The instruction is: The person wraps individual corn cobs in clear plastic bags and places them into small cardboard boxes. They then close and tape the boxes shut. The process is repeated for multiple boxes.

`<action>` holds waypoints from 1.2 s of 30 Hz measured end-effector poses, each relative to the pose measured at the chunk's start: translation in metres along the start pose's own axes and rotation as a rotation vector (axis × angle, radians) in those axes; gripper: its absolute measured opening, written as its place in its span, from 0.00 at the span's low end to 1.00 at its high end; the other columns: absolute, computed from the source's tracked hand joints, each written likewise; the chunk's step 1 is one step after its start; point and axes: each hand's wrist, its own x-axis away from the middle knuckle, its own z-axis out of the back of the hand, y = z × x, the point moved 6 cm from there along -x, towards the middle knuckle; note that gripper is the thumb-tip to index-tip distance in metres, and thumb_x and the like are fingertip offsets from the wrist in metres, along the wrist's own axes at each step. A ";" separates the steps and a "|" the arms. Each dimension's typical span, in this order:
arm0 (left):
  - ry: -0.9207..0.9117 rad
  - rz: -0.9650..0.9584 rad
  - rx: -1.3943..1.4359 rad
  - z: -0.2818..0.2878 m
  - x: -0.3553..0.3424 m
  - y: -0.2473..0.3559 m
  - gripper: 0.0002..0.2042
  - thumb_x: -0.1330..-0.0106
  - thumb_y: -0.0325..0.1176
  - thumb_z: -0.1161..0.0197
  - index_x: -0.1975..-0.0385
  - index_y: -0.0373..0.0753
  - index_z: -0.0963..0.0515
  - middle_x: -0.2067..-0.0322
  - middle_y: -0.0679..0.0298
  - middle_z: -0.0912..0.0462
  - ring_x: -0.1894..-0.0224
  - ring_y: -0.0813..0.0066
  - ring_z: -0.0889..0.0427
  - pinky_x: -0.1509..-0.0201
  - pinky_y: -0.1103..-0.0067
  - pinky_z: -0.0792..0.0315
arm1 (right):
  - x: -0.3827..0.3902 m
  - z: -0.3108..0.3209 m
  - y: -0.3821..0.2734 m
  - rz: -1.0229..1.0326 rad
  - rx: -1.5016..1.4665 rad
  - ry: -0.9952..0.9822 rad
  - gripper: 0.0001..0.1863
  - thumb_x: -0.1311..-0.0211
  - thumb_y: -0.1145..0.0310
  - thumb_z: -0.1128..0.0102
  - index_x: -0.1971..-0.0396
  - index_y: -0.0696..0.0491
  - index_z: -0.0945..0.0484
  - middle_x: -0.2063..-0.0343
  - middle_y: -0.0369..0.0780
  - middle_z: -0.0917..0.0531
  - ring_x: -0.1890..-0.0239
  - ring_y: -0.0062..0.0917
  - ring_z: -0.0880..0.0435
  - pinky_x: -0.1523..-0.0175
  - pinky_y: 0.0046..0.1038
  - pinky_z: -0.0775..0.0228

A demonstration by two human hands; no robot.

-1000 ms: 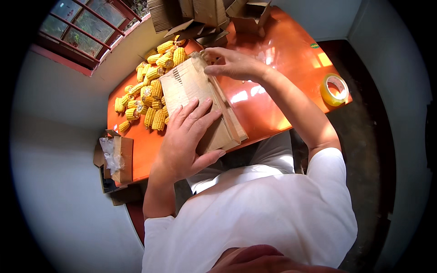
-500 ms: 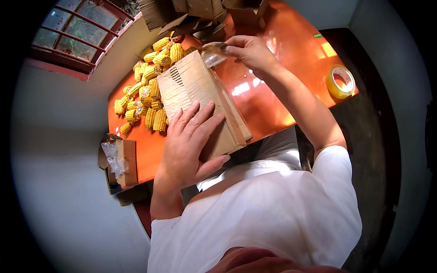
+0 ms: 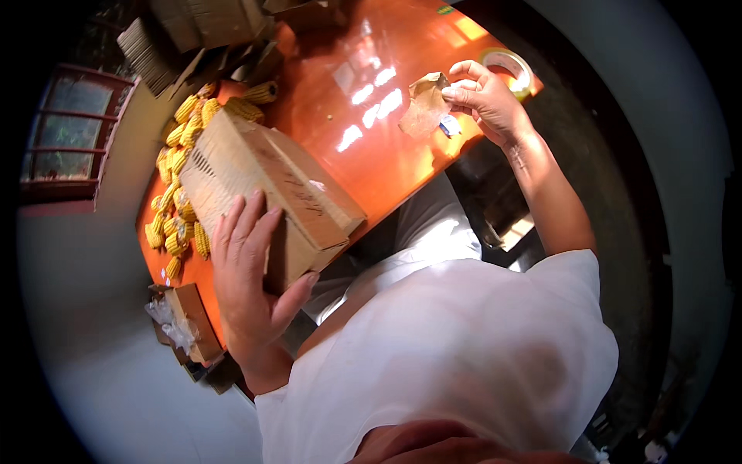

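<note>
The left hand (image 3: 251, 271) lies flat on the near end of a long cardboard box (image 3: 267, 189), its fingers (image 3: 239, 224) spread out on top and the thumb against the box's near side. The box sits on the shiny orange counter (image 3: 371, 155). Far to the right, the right hand (image 3: 483, 97) pinches a crumpled scrap of brown paper (image 3: 423, 108) in its fingertips. A roll of tape (image 3: 506, 66) lies just behind that hand. Yellow corn cobs (image 3: 178, 178) are piled left of the box, by a window (image 3: 66, 135).
</note>
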 end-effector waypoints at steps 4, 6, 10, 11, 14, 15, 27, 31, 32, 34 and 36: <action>0.023 0.018 0.112 -0.006 0.003 0.001 0.31 0.55 0.32 0.36 0.48 0.29 0.31 0.42 0.45 0.33 0.38 0.47 0.37 0.34 0.62 0.48 | 0.077 0.089 0.016 -0.041 -0.009 0.295 0.09 0.39 0.69 0.41 0.62 0.57 0.23 0.70 0.32 0.21 0.71 0.15 0.24 0.60 0.18 0.27; 0.023 0.016 0.156 -0.011 0.007 0.002 0.31 0.53 0.30 0.38 0.45 0.28 0.33 0.41 0.44 0.35 0.37 0.50 0.38 0.34 0.64 0.47 | 0.121 0.162 0.054 -0.064 -0.005 0.438 0.08 0.37 0.69 0.44 0.62 0.57 0.23 0.72 0.32 0.22 0.72 0.13 0.25 0.63 0.17 0.27; 0.002 0.014 0.147 -0.013 0.005 0.004 0.28 0.46 0.31 0.42 0.43 0.27 0.36 0.39 0.44 0.38 0.36 0.51 0.39 0.34 0.64 0.47 | 0.200 0.298 0.168 -0.287 0.137 0.742 0.05 0.43 0.78 0.46 0.67 0.59 0.23 0.75 0.34 0.22 0.76 0.16 0.25 0.68 0.18 0.28; -0.057 -0.008 0.151 -0.014 0.003 0.005 0.27 0.38 0.32 0.45 0.39 0.32 0.40 0.37 0.48 0.40 0.36 0.57 0.40 0.34 0.66 0.45 | 0.213 0.327 0.203 -0.327 0.177 0.753 0.05 0.47 0.78 0.43 0.68 0.58 0.22 0.76 0.35 0.21 0.78 0.18 0.25 0.69 0.19 0.29; -0.031 0.043 0.217 -0.018 0.001 0.002 0.28 0.41 0.33 0.44 0.40 0.31 0.39 0.37 0.48 0.40 0.36 0.57 0.40 0.34 0.65 0.45 | 0.233 0.378 0.262 -0.336 0.744 1.056 0.07 0.56 0.76 0.37 0.73 0.57 0.21 0.78 0.38 0.20 0.77 0.24 0.22 0.71 0.27 0.29; 0.006 0.105 0.243 -0.016 0.007 0.004 0.29 0.44 0.33 0.43 0.41 0.31 0.38 0.38 0.48 0.39 0.36 0.55 0.40 0.34 0.64 0.46 | 0.233 0.387 0.274 -0.393 0.850 1.073 0.06 0.55 0.75 0.37 0.73 0.56 0.20 0.78 0.38 0.19 0.77 0.26 0.21 0.71 0.27 0.28; -0.028 0.232 -0.058 -0.001 0.018 -0.002 0.29 0.41 0.33 0.38 0.40 0.32 0.39 0.46 0.54 0.34 0.44 0.64 0.32 0.41 0.70 0.36 | 0.211 0.390 0.317 -0.592 0.730 0.961 0.06 0.48 0.70 0.36 0.70 0.53 0.16 0.73 0.36 0.15 0.71 0.20 0.19 0.61 0.25 0.26; 0.226 0.312 -0.006 0.011 0.039 -0.010 0.27 0.48 0.26 0.31 0.48 0.34 0.32 0.52 0.56 0.30 0.51 0.64 0.28 0.46 0.72 0.31 | 0.206 0.388 0.317 -0.655 0.788 0.914 0.09 0.51 0.64 0.34 0.73 0.53 0.16 0.72 0.37 0.15 0.69 0.23 0.17 0.59 0.26 0.26; 0.297 0.248 -0.163 0.012 0.038 0.001 0.26 0.50 0.26 0.29 0.50 0.34 0.31 0.55 0.57 0.28 0.52 0.63 0.27 0.49 0.72 0.30 | 0.208 0.394 0.322 -0.666 0.776 0.925 0.10 0.51 0.63 0.34 0.72 0.54 0.16 0.71 0.38 0.15 0.67 0.24 0.17 0.57 0.26 0.27; 0.434 0.114 -0.485 0.010 0.041 0.033 0.26 0.53 0.26 0.26 0.53 0.35 0.29 0.59 0.58 0.25 0.55 0.61 0.25 0.53 0.72 0.27 | 0.210 0.402 0.332 -0.688 0.745 0.943 0.12 0.50 0.63 0.35 0.69 0.55 0.17 0.68 0.41 0.15 0.64 0.26 0.17 0.55 0.27 0.28; 0.375 -0.036 -0.533 0.014 0.052 0.045 0.23 0.54 0.28 0.25 0.57 0.36 0.27 0.64 0.58 0.24 0.58 0.61 0.24 0.58 0.72 0.26 | 0.212 0.412 0.336 -0.786 0.817 0.985 0.13 0.48 0.64 0.37 0.66 0.56 0.17 0.64 0.44 0.16 0.59 0.29 0.18 0.52 0.28 0.29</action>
